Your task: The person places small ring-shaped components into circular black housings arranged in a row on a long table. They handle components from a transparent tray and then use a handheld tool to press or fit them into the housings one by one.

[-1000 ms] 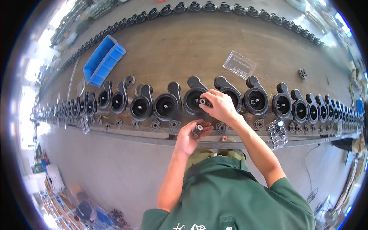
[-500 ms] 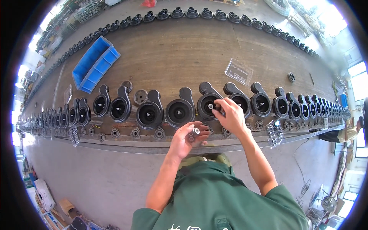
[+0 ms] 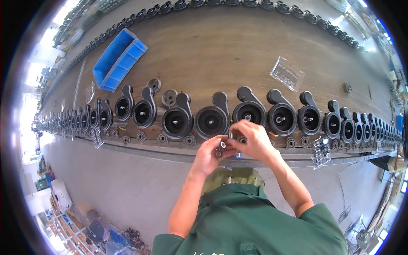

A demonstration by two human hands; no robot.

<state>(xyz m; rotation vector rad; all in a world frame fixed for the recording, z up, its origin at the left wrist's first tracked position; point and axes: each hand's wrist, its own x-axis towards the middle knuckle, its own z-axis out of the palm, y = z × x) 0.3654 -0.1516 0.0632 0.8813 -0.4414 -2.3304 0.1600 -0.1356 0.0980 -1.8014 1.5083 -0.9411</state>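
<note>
My left hand point(image 3: 207, 157) is curled around several small round parts, and one of them, a small ring-shaped part point(image 3: 223, 145) with a pale face, shows at the fingertips. Close beside it, my right hand point(image 3: 256, 142) pinches a small part at its fingertips; its exact shape is hard to make out. Both hands are over the table's near edge, fingers almost touching. Just beyond my right hand stands a black round housing point(image 3: 249, 111) with a side spout and a metal shaft end in its middle. A similar housing point(image 3: 212, 122) is to its left.
Similar housings run in a long row left and right, with flanged metal parts point(image 3: 163, 138) along the near edge point(image 3: 178, 153). A blue bin point(image 3: 121, 63), a clear plastic tray point(image 3: 287, 73) and round discs point(image 3: 169, 97) lie beyond. Another tray point(image 3: 321, 152) overhangs the edge at right.
My right hand has drawn back from inside the housing and come down toward my left hand. The left hand keeps its small parts. The whole view has shifted a little.
</note>
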